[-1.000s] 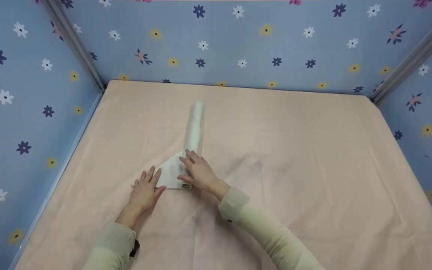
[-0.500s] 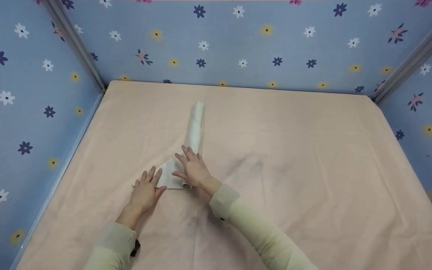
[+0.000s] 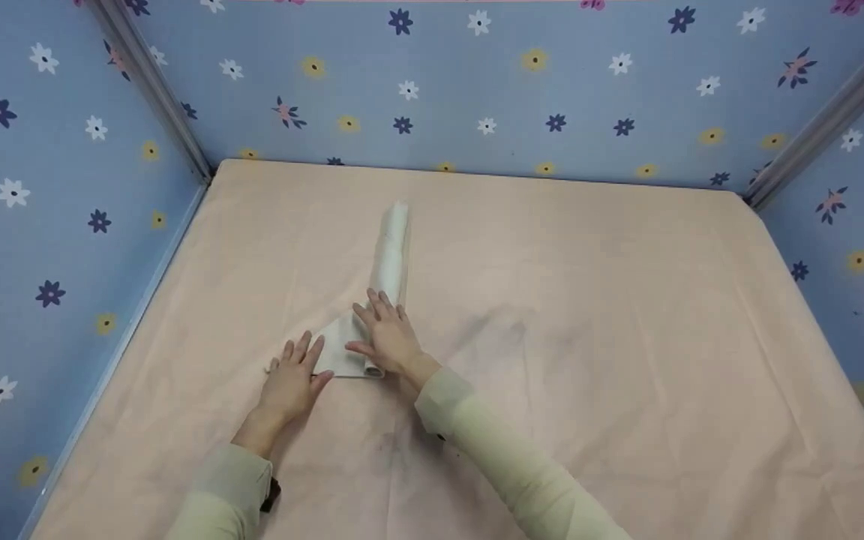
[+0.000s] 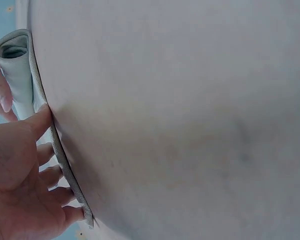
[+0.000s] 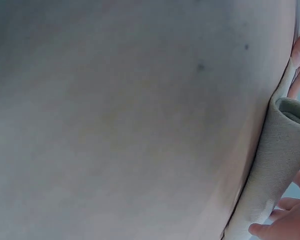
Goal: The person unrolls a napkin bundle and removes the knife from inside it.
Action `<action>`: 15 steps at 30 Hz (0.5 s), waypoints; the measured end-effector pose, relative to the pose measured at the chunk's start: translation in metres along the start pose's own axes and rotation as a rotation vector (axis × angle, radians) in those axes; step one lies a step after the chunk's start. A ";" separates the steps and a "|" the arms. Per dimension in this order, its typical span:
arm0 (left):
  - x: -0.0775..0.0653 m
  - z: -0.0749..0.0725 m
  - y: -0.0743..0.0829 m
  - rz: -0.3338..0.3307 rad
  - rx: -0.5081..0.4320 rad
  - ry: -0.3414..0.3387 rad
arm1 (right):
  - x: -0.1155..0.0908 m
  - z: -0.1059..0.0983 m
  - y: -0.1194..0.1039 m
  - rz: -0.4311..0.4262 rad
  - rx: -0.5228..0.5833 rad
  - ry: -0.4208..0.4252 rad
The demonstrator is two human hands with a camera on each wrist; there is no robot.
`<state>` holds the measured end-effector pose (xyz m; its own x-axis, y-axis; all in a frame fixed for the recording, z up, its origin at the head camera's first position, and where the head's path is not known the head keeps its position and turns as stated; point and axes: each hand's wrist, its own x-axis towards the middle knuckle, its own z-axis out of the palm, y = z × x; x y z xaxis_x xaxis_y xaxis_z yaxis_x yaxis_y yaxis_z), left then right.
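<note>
A pale grey-green sheet of soft, cloth-like material (image 3: 392,247) lies partly rolled into a long tube, pointing away from the person. Its flat, pointed part (image 3: 337,351) spreads to the left of the tube. My left hand (image 3: 287,388) rests on this flat corner, fingers spread; in the left wrist view the thumb (image 4: 40,119) touches the sheet's near edge. Across the near half of the tube lies my right hand (image 3: 392,340), its fingers extended. The hollow, coiled end of the roll (image 5: 296,111) shows in the right wrist view. The right palm hides part of the roll.
Under everything is a table with a wrinkled peach cloth (image 3: 589,300). Blue flowered panels (image 3: 462,82) stand behind it and at both sides, with grey metal posts (image 3: 154,90) at the back corners.
Since a second ago my right hand has shifted slightly left and forward over the tube; in the last half second it barely moves. The left hand stays in place on the flat corner.
</note>
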<state>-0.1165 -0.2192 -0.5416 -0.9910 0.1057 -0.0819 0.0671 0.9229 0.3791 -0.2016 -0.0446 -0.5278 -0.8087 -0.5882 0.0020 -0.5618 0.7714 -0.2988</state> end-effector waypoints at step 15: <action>0.001 0.002 -0.002 -0.008 0.001 -0.011 | -0.004 -0.001 0.009 0.020 0.010 -0.034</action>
<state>-0.1170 -0.2204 -0.5444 -0.9903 0.1018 -0.0948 0.0589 0.9242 0.3774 -0.2034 -0.0346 -0.5300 -0.8134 -0.5806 -0.0365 -0.5435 0.7808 -0.3081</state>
